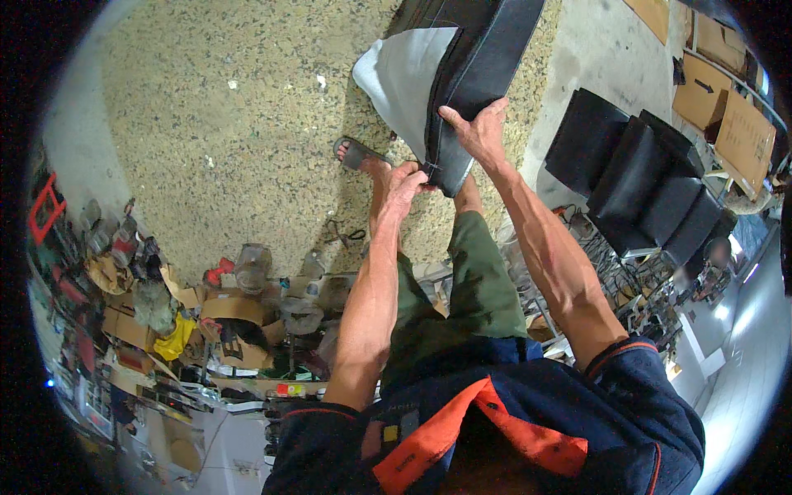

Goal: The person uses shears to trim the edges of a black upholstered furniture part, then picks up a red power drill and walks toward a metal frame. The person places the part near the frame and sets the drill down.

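A long black leather-look cushion (pixel 487 66) stretches away from me at the top centre, its near end in front of my legs. A pale grey-white cloth flap (pixel 408 70) spreads out from its left side, beside a dark seam. My left hand (pixel 404 188) is closed, pinching the near lower corner of the cushion where the flap narrows. Higher up on the right, my right hand (pixel 483 132) grips the cushion across its width, thumb and fingers spread over the black surface. The undersides of the fingers are hidden.
Several black padded seat pieces (pixel 635 173) lie to the right, near cardboard boxes (pixel 734 124). Behind me runs a cluttered row of tools, boxes and a yellow cloth (pixel 175 337). A dark looped item (pixel 345 235) lies on the speckled floor (pixel 231 148). My sandalled foot (pixel 359 154) stands left of the cushion.
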The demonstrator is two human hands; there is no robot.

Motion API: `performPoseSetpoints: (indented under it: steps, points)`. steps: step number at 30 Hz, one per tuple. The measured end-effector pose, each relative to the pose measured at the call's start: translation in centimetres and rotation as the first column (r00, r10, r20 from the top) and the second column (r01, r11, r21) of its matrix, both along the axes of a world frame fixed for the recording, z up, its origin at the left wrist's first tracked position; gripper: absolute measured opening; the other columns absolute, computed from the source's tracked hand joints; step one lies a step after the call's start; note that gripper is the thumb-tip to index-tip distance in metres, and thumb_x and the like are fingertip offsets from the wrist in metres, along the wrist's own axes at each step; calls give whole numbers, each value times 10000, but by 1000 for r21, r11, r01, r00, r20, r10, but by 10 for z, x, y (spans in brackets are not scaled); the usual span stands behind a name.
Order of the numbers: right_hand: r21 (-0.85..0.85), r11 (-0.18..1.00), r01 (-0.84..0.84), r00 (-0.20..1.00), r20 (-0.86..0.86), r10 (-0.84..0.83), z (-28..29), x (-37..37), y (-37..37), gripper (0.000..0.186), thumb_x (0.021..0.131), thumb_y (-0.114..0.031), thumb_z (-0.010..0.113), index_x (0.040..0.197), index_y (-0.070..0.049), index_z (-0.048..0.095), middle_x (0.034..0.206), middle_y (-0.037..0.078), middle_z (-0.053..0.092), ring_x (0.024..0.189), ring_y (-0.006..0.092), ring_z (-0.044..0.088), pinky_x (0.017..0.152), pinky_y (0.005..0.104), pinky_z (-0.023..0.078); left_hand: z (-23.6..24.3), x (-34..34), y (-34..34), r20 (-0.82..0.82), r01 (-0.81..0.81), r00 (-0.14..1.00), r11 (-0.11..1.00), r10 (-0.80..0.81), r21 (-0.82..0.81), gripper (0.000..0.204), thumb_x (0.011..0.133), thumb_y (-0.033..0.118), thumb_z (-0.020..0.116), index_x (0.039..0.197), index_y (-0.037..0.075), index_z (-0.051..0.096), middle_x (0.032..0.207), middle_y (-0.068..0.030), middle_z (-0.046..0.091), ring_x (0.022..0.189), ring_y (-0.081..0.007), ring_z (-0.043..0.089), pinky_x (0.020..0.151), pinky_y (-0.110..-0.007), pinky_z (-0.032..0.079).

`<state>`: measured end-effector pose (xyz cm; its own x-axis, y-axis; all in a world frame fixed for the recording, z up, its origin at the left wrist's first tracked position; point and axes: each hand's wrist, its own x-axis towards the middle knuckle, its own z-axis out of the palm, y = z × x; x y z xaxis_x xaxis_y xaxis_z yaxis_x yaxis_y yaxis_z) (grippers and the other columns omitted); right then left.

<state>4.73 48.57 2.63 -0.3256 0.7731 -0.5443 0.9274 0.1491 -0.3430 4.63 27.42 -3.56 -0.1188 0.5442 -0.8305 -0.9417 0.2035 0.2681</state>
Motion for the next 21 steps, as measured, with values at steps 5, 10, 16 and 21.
performPoseSetpoints:
  steps: [5,10,16,21]
  points:
    - [43,998,-44,999,11,43,-4,-5,5,1413,692,-604,856,1442,267,34,1390,479,376,1309,529,456,1093,473,420,7,5,2,57,-124,990,991,127,-51,29,856,65,616,882,52,618,978,-72,691,896,-192,672,765,-441,617]
    - [-39,999,14,1000,9,-14,-4,-9,16,1376,682,-591,868,1431,261,90,1348,458,430,1269,526,495,1054,485,454,4,-7,15,-9,-54,999,997,54,-53,40,840,69,624,871,50,609,925,-71,686,805,-192,678,772,-445,626]
    - [94,993,-78,992,-93,87,-7,0,30,1384,666,-633,856,1408,278,125,1276,443,501,1202,512,555,989,480,499,15,-16,28,25,21,999,998,-20,-51,47,815,69,616,860,56,611,952,-58,668,912,-196,661,855,-475,595]
    - [114,993,-31,992,-121,44,-9,11,26,1360,634,-649,866,1396,253,193,1235,412,542,1117,493,605,945,478,519,24,-3,29,165,-67,983,994,81,-87,208,836,76,590,1036,39,634,1001,-59,657,1013,-228,639,931,-533,545]
